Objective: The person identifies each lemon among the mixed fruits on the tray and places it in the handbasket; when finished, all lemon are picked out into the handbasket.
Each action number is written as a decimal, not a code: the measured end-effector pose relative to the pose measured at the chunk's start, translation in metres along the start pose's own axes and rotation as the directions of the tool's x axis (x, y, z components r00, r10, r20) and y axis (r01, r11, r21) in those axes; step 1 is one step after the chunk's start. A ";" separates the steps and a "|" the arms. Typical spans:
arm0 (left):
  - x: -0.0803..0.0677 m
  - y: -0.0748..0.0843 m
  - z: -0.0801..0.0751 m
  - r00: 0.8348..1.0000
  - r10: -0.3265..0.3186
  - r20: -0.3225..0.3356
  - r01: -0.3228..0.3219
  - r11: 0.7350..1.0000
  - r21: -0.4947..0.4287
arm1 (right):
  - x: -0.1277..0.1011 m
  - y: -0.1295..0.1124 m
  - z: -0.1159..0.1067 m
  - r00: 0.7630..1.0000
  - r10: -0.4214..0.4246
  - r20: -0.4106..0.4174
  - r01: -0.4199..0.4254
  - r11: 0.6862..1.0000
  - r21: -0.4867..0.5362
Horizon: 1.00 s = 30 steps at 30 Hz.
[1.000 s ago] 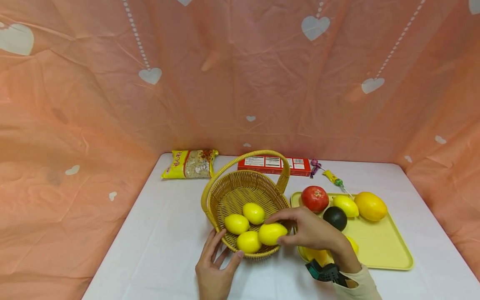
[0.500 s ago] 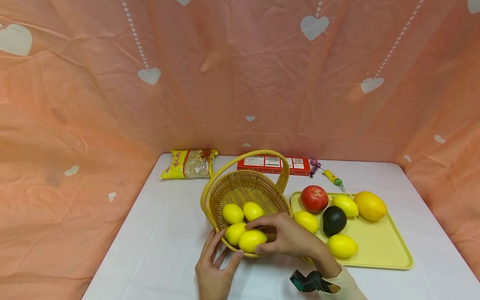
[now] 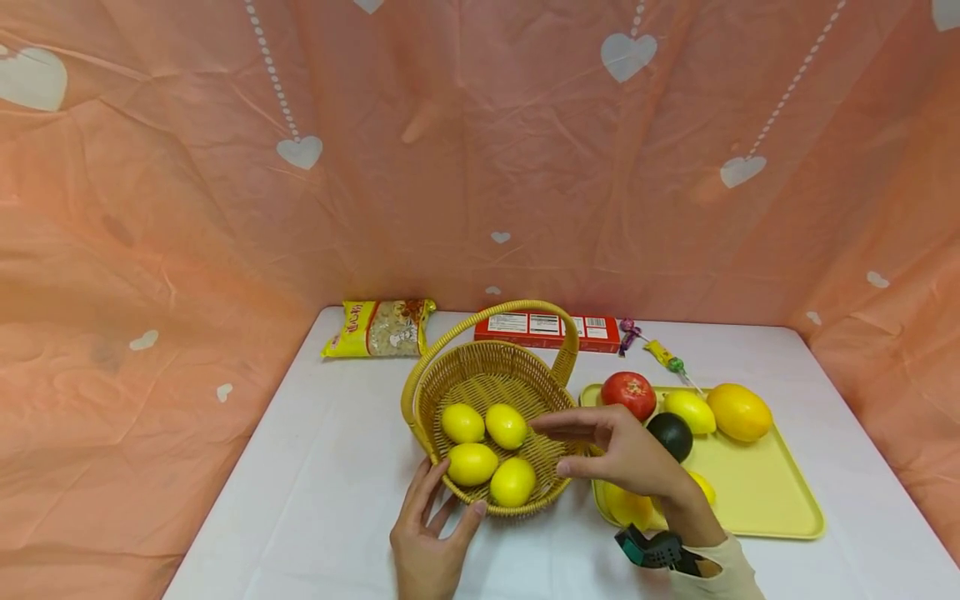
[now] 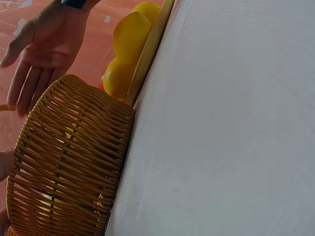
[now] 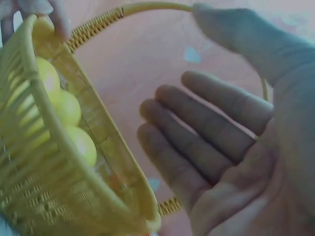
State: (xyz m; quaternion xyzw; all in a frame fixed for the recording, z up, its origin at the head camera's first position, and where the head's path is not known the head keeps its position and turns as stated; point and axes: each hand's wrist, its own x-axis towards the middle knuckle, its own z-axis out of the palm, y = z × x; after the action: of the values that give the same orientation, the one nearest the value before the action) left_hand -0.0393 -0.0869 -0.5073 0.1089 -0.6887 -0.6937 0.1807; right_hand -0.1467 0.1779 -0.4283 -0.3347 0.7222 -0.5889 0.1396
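Observation:
The wicker basket (image 3: 459, 360) stands on the table with several lemons (image 3: 472, 464) in its front half. My left hand (image 3: 429, 550) holds the basket's front left rim between thumb and fingers. My right hand (image 3: 637, 454) hovers over the basket's right rim, its fingers extended and nothing in its grasp. In the right wrist view the open palm (image 5: 241, 196) faces the basket, apart from the lemons (image 5: 81, 145). The left wrist view shows the woven outer wall (image 4: 74, 162) close up, with the right hand (image 4: 54, 49) beyond it.
Right of the basket lies a yellow tray (image 3: 757, 496) with a pomegranate (image 3: 628, 394), a dark avocado (image 3: 670, 436), an orange-yellow fruit (image 3: 739, 412) and several lemons. Behind are a yellow food packet (image 3: 386, 328), a red box (image 3: 525, 337) and wrapped lollipops (image 3: 664, 356).
My right hand moved left with a lemon into the basket's front, let it go, and drew back right. The lemons inside shifted slightly. The left hand stayed put.

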 end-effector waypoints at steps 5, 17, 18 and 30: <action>0.000 -0.003 0.000 1.000 0.001 -0.002 -0.001 1.000 0.007 | -0.020 0.008 -0.015 0.998 -0.034 -0.050 0.037 0.997 0.067; 0.001 -0.003 -0.001 1.000 -0.001 0.001 0.001 1.000 0.013 | -0.090 0.026 -0.049 0.984 0.027 -0.178 -0.012 0.997 0.081; 0.001 -0.004 -0.001 1.000 0.001 0.001 -0.001 1.000 0.013 | -0.095 0.026 -0.052 0.981 0.037 -0.192 -0.024 0.997 0.068; 0.000 -0.001 -0.001 1.000 -0.006 0.005 0.006 1.000 0.009 | -0.144 0.028 -0.069 0.938 0.193 -0.289 -0.192 0.981 0.034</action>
State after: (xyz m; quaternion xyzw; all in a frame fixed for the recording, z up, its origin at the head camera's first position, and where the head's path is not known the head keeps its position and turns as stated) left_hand -0.0391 -0.0875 -0.5087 0.1100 -0.6920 -0.6913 0.1764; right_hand -0.0907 0.3264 -0.4642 -0.1718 0.7626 -0.6172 0.0897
